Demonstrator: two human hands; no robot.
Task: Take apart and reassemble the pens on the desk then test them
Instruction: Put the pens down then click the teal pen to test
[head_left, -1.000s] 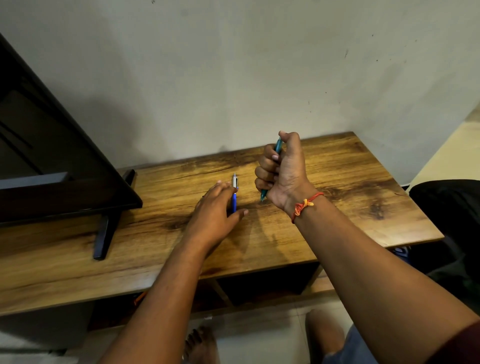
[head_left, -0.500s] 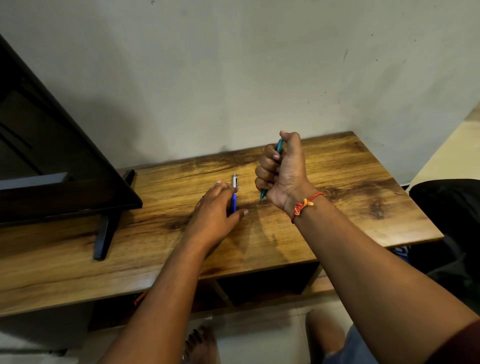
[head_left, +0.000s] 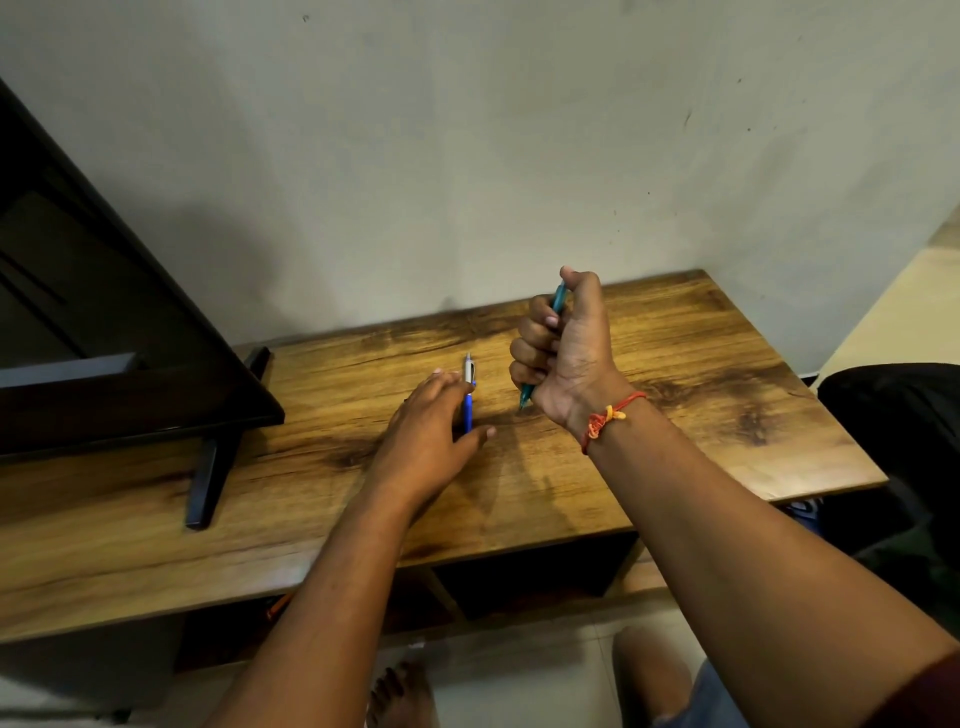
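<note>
A: What is happening on the desk (head_left: 675, 374)?
B: Mid-tabletop, right of the screen (head_left: 104, 338), the right hand (head_left: 563, 348) is gripping a teal pen (head_left: 558, 296) upright in a fist, tip pointing down. The left hand (head_left: 431, 431) is lying flat, fingers relaxed, alongside a blue pen (head_left: 469, 395). Any print is too small to read.

First pen (head_left: 468, 397) on desk (head_left: 701, 364) by left hand (head_left: 426, 436); second pen (head_left: 559, 297) in right hand (head_left: 571, 358), just rightward.

Bare forearms; right wrist — red-orange thread bracelet (head_left: 608, 417).
</note>
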